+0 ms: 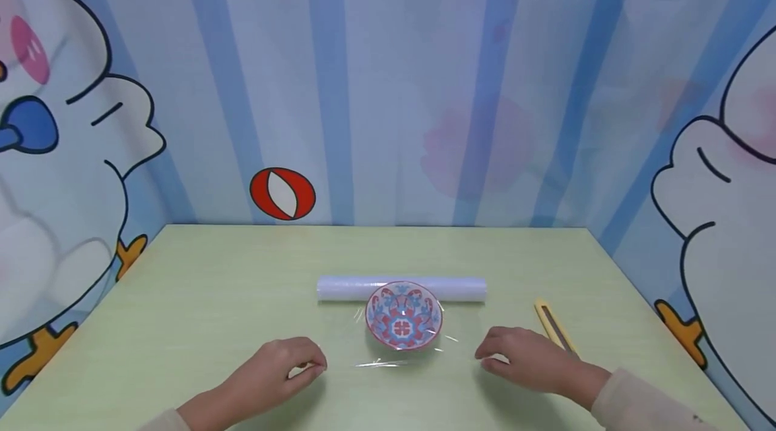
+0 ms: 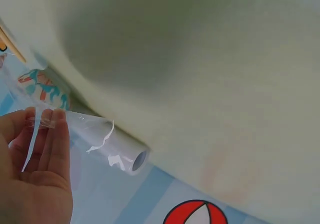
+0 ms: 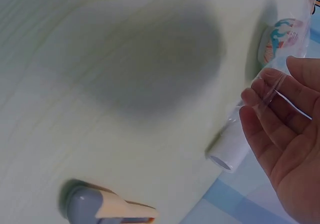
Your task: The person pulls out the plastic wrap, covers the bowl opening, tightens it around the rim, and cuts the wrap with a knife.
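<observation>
A bowl (image 1: 403, 315) with a red and blue floral pattern stands mid-table. Clear plastic wrap (image 1: 382, 363) spans over and around it, showing mostly as bright glints. At the bowl's left, my left hand (image 1: 273, 367) pinches one edge of the wrap between thumb and fingers; the left wrist view shows the film (image 2: 34, 141) running past the fingertips. My right hand (image 1: 530, 357) pinches the opposite edge at the bowl's right, and film (image 3: 270, 91) crosses its fingers in the right wrist view. Both hands are raised over the table, casting shadows.
Right behind the bowl lies a white roll of wrap (image 1: 339, 288), lengthwise across the table. A yellow utility knife (image 1: 548, 320) lies near the right hand, partly covered by it. A printed curtain (image 1: 388, 81) stands along the table's back edge.
</observation>
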Motion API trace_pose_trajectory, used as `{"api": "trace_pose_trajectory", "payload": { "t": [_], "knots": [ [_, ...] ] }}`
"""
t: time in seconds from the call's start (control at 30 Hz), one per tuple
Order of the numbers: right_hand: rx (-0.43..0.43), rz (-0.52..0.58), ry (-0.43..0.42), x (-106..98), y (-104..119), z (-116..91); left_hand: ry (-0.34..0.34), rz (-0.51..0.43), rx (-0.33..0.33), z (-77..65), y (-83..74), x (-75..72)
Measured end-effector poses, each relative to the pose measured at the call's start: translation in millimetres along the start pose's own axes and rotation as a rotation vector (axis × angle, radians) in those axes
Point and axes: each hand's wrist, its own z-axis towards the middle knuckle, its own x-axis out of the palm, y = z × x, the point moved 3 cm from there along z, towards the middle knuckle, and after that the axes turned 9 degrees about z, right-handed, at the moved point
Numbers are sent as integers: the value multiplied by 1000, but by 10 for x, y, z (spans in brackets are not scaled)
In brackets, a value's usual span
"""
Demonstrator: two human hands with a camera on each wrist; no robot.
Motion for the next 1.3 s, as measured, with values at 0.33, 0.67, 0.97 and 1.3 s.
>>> {"api": "trace_pose_trajectory", "payload": {
  "t": [0.33,0.67,0.97,1.3],
  "knots": [
    [-61,30,-57,116,-89,68,46,11,-49,3,70,182],
    [63,180,-121,178,-201,154,91,-132,-145,60,175,267],
    [290,451,-180,240,-321,326,149,-323,-388,183,352,335],
    [318,643,-198,272,-400,368,130,-453,-592,301,375,395]
  ]
}}
